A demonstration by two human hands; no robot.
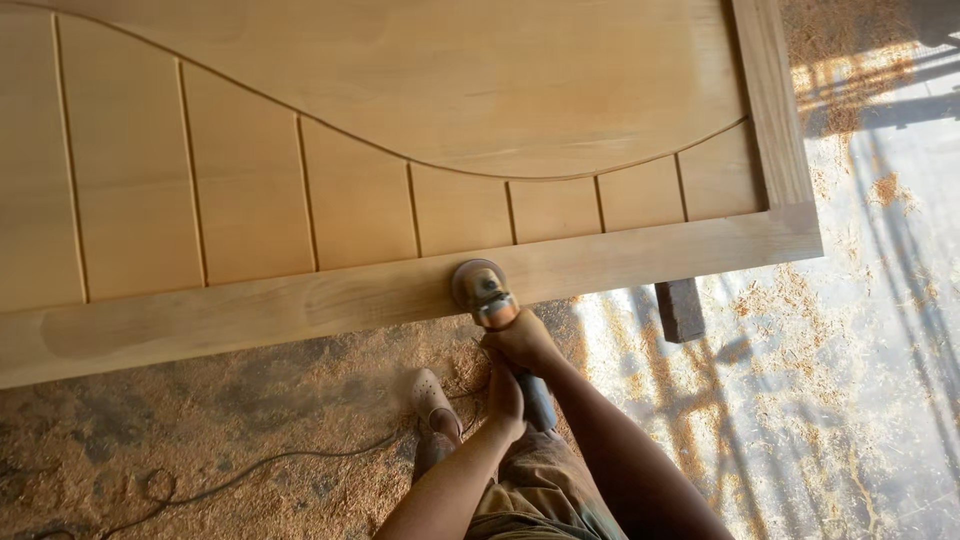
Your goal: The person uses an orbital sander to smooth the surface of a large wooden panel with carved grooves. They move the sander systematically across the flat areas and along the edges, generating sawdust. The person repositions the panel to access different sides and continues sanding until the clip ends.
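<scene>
Both hands are gripping the angle grinder (495,320): right hand (520,340) closed near the head, left hand (505,400) closed on the body. The disc is riding the door panel (400,150)'s bottom rail (250,310) at 12 o'clock; best kept flat and moving.

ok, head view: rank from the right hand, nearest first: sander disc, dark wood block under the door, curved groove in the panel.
From the right hand:
1. Sander disc, just above it, on the door's bottom rail.
2. Dark wood block, off to the right, under the rail.
3. Curved groove, higher up in the panel.
</scene>
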